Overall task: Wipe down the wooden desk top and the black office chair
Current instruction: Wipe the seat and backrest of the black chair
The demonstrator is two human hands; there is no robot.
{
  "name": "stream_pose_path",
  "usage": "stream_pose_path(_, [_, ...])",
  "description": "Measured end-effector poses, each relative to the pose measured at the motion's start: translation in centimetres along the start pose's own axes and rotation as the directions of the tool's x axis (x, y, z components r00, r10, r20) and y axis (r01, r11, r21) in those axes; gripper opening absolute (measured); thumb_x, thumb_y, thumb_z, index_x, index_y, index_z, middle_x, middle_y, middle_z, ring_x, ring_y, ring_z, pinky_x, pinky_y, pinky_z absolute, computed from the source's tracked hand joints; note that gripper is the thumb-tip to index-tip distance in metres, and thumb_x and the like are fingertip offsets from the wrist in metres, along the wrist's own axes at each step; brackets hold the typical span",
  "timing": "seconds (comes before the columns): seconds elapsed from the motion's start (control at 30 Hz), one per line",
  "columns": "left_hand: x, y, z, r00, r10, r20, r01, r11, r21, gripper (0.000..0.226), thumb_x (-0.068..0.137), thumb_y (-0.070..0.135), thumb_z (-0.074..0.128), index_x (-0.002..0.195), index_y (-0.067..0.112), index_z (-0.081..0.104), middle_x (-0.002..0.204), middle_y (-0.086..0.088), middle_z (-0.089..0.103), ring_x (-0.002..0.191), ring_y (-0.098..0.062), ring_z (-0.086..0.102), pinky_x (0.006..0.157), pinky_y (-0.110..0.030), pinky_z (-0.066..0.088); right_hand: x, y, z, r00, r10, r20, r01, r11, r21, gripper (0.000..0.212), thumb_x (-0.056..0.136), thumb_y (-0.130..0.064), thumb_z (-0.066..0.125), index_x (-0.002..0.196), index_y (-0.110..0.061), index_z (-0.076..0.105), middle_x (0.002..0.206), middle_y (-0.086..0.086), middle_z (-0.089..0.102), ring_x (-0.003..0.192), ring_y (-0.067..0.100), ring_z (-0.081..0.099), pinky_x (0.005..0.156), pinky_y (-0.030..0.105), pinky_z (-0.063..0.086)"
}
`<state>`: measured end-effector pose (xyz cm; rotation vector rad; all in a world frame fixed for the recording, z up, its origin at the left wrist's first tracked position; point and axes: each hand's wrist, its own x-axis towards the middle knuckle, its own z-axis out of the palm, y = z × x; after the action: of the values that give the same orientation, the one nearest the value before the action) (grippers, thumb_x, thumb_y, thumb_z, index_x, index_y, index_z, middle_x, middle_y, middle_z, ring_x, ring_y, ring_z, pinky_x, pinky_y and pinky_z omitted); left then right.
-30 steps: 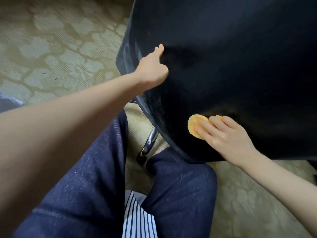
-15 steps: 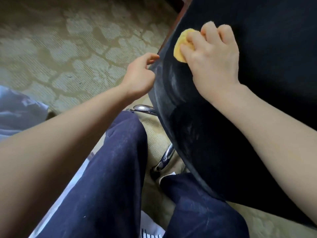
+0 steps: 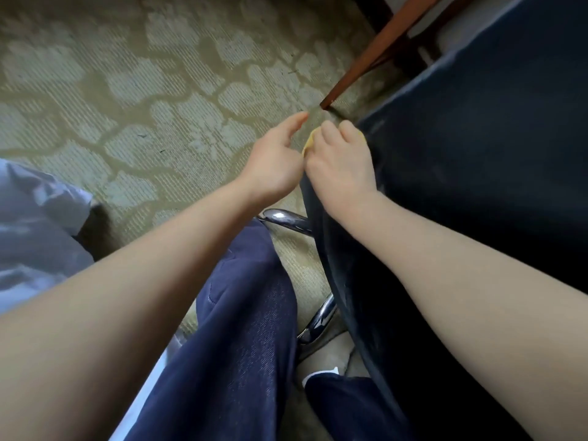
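Observation:
The black office chair (image 3: 477, 160) fills the right half of the head view, its padded surface streaked with wet marks. My right hand (image 3: 342, 163) grips a yellow sponge (image 3: 309, 144) and holds it against the chair's left edge; only a sliver of the sponge shows past my fingers. My left hand (image 3: 275, 157) hovers just left of the sponge with fingers loosely extended, close to my right hand and holding nothing. The wooden desk top is out of view.
A brown wooden leg (image 3: 366, 58) slants down to the patterned carpet (image 3: 127, 90) behind the chair. Chrome chair-base arms (image 3: 286, 218) (image 3: 318, 323) lie beside my knees in dark trousers (image 3: 241, 329). A bluish-white cloth heap (image 3: 35, 224) sits at the left.
My right hand slid the sponge from the chair's surface over to its left edge. My left hand let go of the chair edge and now hovers beside the sponge.

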<state>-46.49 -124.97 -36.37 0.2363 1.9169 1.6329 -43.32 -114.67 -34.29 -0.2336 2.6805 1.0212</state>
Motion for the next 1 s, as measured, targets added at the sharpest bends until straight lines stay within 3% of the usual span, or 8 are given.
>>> stream_pose_path(0.17, [-0.2,-0.5,0.5,0.991,0.004,0.130,-0.006,1.000,0.016,0.069,0.086,-0.010,0.033,0.147,0.022,0.029,0.152,0.004,0.031,0.140,-0.011,0.027,0.104,-0.014,0.024,-0.5,-1.4,2.8,0.996,-0.088,-0.028,0.089,0.996,0.018,0.033,0.092,-0.010,0.039,0.119,-0.009,0.059,0.113,0.008,0.054,0.115,0.027,0.042,0.102,0.036,0.030])
stream_pose_path(0.3, [-1.0,0.5,1.1,0.978,0.019,0.209,-0.024,0.999,0.023,0.073,0.085,-0.014,0.034,0.148,0.023,0.029,0.153,0.006,0.029,0.140,-0.009,0.025,0.092,-0.006,0.022,-3.9,-3.3,3.7,0.988,-0.151,-0.030,0.148,0.985,-0.093,0.046,0.075,-0.003,0.032,0.095,-0.028,0.066,0.091,-0.008,0.058,0.091,0.014,0.055,0.084,0.026,0.041])
stream_pose_path(0.47, [-2.4,2.4,1.5,0.954,0.068,0.291,-0.085,0.995,0.049,0.079,0.084,-0.014,0.034,0.149,0.029,0.024,0.154,0.007,0.027,0.131,-0.009,0.036,0.098,-0.018,0.038,-10.6,-4.3,6.3,0.909,-0.412,0.065,0.417,0.902,-0.109,0.030,0.092,-0.007,0.037,0.112,-0.014,0.058,0.103,0.002,0.053,0.098,0.025,0.046,0.089,0.038,0.038])
stream_pose_path(0.57, [-3.7,4.2,2.2,0.933,0.093,0.348,-0.106,0.994,0.018,0.085,0.083,-0.014,0.032,0.151,0.032,0.013,0.158,0.013,0.008,0.123,0.004,0.037,0.068,0.003,0.035,-15.1,-3.9,6.1,0.865,-0.469,0.179,0.484,0.874,-0.049,0.028,0.094,-0.012,0.045,0.117,-0.012,0.061,0.112,0.001,0.056,0.107,0.026,0.046,0.103,0.040,0.034])
stream_pose_path(0.63, [-4.4,5.0,2.6,0.922,0.105,0.372,-0.121,0.993,0.017,0.085,0.084,-0.013,0.033,0.151,0.033,0.009,0.158,0.016,-0.001,0.103,0.018,0.037,0.055,0.004,0.034,-18.0,-3.0,5.4,0.850,-0.495,0.180,0.505,0.863,-0.016,0.022,0.092,-0.017,0.052,0.105,-0.019,0.069,0.104,-0.006,0.062,0.102,0.019,0.053,0.101,0.035,0.039])
stream_pose_path(0.8, [-5.3,5.1,3.7,0.910,0.111,0.399,-0.129,0.992,0.018,0.088,0.083,-0.013,0.032,0.150,0.035,0.004,0.158,0.015,-0.003,0.066,0.012,0.050,0.047,-0.012,0.038,-23.0,0.4,2.6,0.918,-0.397,0.014,0.397,0.917,-0.030,0.019,0.088,-0.019,0.055,0.090,-0.024,0.073,0.089,-0.012,0.065,0.087,0.013,0.061,0.093,0.032,0.040])
stream_pose_path(0.93, [-5.0,5.1,3.2,0.915,0.131,0.382,-0.137,0.991,-0.013,0.084,0.083,-0.015,0.030,0.150,0.032,0.014,0.158,0.013,0.006,0.104,0.002,0.052,0.064,-0.006,0.038,-22.0,3.1,-1.4,0.967,-0.149,-0.207,0.143,0.989,-0.043,0.034,0.093,-0.008,0.038,0.094,-0.015,0.071,0.091,-0.004,0.066,0.087,0.019,0.063,0.086,0.033,0.042])
stream_pose_path(1.0, [-4.8,5.2,2.8,0.919,0.143,0.368,-0.132,0.990,-0.056,0.080,0.083,-0.016,0.031,0.149,0.027,0.021,0.157,0.008,0.016,0.096,0.006,0.051,0.061,0.000,0.036,-20.2,4.3,-3.2,0.966,-0.084,-0.244,0.070,0.995,-0.066,0.023,0.091,-0.006,0.049,0.098,-0.013,0.070,0.096,-0.001,0.067,0.087,0.022,0.062,0.084,0.034,0.040])
